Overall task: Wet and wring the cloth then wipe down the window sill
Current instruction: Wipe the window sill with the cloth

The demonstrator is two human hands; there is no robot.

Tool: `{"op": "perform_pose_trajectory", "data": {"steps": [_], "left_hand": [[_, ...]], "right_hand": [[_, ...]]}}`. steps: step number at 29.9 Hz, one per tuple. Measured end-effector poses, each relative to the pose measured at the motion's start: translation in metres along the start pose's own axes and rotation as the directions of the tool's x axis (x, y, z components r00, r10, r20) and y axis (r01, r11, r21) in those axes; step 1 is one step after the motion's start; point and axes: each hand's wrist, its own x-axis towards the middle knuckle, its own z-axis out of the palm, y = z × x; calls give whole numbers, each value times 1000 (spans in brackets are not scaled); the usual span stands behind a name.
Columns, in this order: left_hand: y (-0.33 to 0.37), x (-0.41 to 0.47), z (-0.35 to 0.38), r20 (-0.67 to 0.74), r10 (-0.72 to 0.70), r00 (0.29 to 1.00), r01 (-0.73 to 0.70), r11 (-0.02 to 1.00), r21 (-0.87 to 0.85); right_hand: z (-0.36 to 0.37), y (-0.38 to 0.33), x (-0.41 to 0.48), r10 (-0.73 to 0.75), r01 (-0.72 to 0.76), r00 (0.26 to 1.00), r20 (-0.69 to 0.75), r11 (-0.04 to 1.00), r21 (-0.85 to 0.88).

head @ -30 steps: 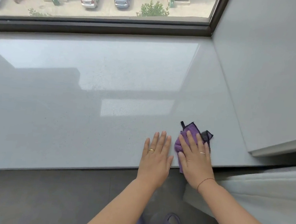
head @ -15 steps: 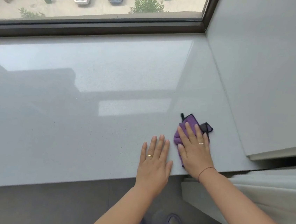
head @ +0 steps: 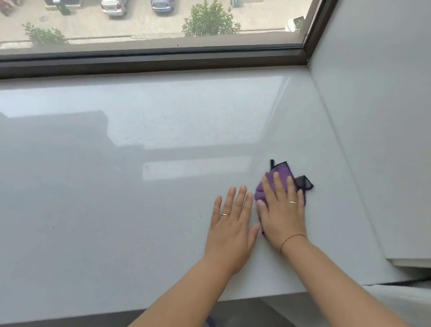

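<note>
Head camera looks down on the white window sill point(head: 85, 203). On it the left hand point(head: 231, 229) lies flat, fingers point(head: 241, 198) straight and close together. Just beside it, the right hand point(head: 283, 215) presses straight fingers on the purple cloth point(head: 280, 171), near the wall point(head: 385, 128).

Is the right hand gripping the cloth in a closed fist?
No, the right hand lies flat with straight fingers pressing the cloth onto the sill.

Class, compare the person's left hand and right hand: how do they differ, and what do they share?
The left hand lies flat on the bare window sill; the right hand presses the purple cloth. The right hand's wrist wears a red string; the left hand's does not. Both lie flat, each with a gold ring.
</note>
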Motion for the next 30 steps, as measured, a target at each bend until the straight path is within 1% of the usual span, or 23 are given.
{"op": "perform_pose_trajectory", "data": {"steps": [1, 2, 3, 4, 5, 6, 9, 12, 13, 14, 15, 16, 17, 18, 19, 20, 21, 24, 26, 27, 28, 29, 30], "left_hand": [[-4, 5, -1, -3, 3, 1000, -3, 1000, 13], [-9, 9, -1, 5, 10, 1000, -10, 1000, 18], [-14, 11, 0, 28, 17, 999, -18, 1000, 13], [-18, 13, 2, 54, 21, 998, -21, 1000, 6], [-21, 13, 4, 72, 22, 997, -22, 1000, 2], [-24, 13, 5, 79, 25, 997, -25, 1000, 0], [-27, 14, 6, 100, 41, 994, -40, 999, -17], [-28, 14, 4, 96, 50, 994, -46, 998, -44], [-28, 15, 3, 94, 47, 994, -42, 997, -58], [-26, 18, 2, 88, 39, 995, -34, 997, -63], [-26, 22, -1, 68, 27, 997, -24, 998, -57], [-26, 28, -4, 39, 15, 999, -13, 999, -44], [-26, 36, -7, 14, 2, 1000, -2, 999, -32], [-26, 46, -11, 5, -9, 1000, 9, 1000, -20], [-26, 56, -13, 8, -17, 1000, 17, 1000, -7], [-26, 65, -16, 14, -26, 1000, 26, 1000, 4], [-27, 75, -17, 14, -38, 999, 38, 999, 8], [-29, 99, -19, 2, -66, 998, 66, 998, 0], [-30, 108, -16, 19, -80, 997, 80, 997, -7], [-29, 110, -14, 34, -92, 995, 93, 996, -14], [-28, 111, -11, 45, -106, 993, 107, 994, -18], [-25, 112, -9, 45, -120, 992, 121, 993, -17], [-23, 113, -7, 39, -133, 990, 134, 991, -14]], "right_hand": [[2, -5, 0, -117, 117, 993, 21, 993, -22], [2, -3, 3, -202, 204, 979, 39, 978, -51], [1, 4, 8, -252, 255, 967, 44, 963, -84], [-1, 14, 14, -263, 265, 964, 34, 958, -112], [-4, 26, 21, -235, 234, 972, 12, 965, -120], [-7, 38, 30, -176, 175, 984, -6, 979, -108], [-21, 64, 58, 35, -36, 999, -6, 998, -55], [-23, 47, 75, 258, -257, 966, -38, 966, 23], [-23, 34, 78, 290, -288, 956, -40, 957, 38], [-22, 19, 80, 253, -252, 967, -36, 967, 31], [-19, 5, 81, 148, -148, 989, -27, 989, 9], [-16, -6, 81, 7, -8, 1000, -4, 1000, -19], [-15, -11, 80, -127, 128, 992, 27, 991, -47], [-16, -9, 82, -229, 234, 971, 63, 969, -81], [-19, -1, 87, -291, 300, 953, 89, 947, -112], [-24, 11, 95, -304, 315, 948, 96, 941, -126], [-28, 24, 105, -270, 279, 959, 82, 953, -122], [-44, 53, 137, -26, 29, 998, 49, 997, -71], [-45, 49, 147, 106, -106, 994, 14, 994, -27], [-42, 42, 149, 149, -149, 989, 3, 989, -16], [-40, 33, 149, 155, -155, 988, 2, 988, -16], [-36, 26, 149, 112, -111, 994, 2, 993, -27], [-34, 20, 148, 31, -31, 999, 7, 999, -41]]}}
